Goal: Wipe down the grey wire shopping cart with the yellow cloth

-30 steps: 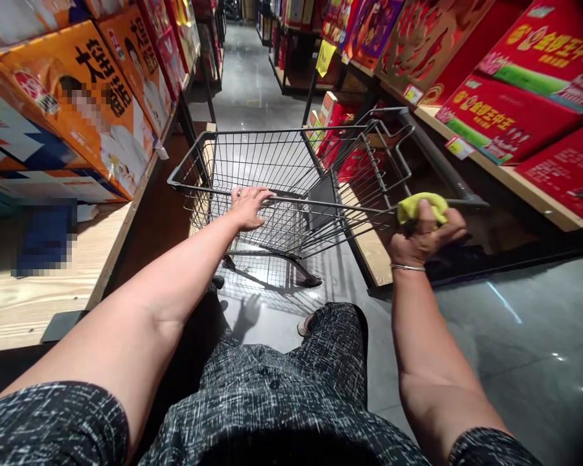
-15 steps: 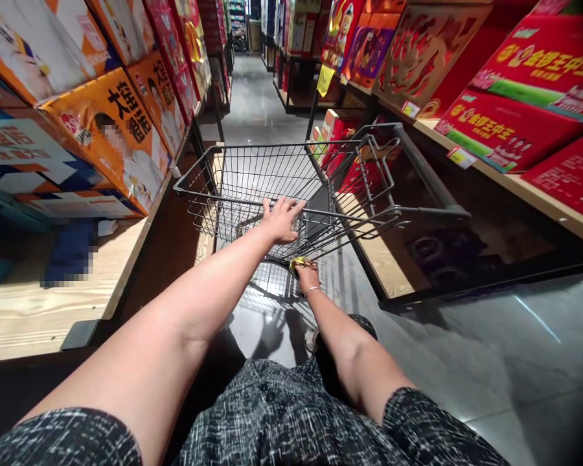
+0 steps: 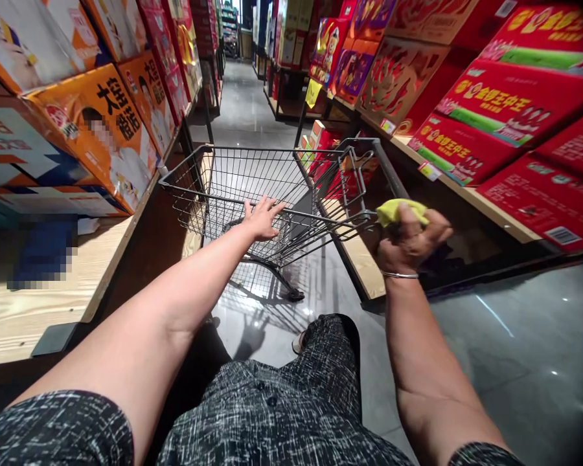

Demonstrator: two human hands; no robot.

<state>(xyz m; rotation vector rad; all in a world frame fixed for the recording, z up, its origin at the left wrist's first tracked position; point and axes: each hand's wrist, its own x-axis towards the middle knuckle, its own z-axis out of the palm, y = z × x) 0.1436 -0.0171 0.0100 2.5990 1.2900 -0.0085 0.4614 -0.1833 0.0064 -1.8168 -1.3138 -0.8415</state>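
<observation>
A black wire shopping cart (image 3: 298, 223) stands sideways in front of me, with its handle bar (image 3: 389, 167) on the right. My left hand (image 3: 262, 219) rests on the near top rim of the basket, fingers spread and holding nothing. At the near end of the handle, my right hand (image 3: 411, 246) is closed around a crumpled yellow cloth (image 3: 399, 210). Whether the cloth touches the handle, I cannot tell. Below the basket, a dark curved leg with a caster (image 3: 295, 295) shows above the grey floor.
Orange cartons (image 3: 97, 129) fill the left shelf, near a blurred dark blue item (image 3: 43, 249) on the wooden board. Red boxes (image 3: 490, 107) are stacked on the right shelf, whose low wooden base (image 3: 357, 259) lies beside the cart. The aisle (image 3: 245, 97) runs on ahead.
My right hand has moved up and to the right with the yellow cloth, from under the basket to the handle end. My left hand stays on the rim.
</observation>
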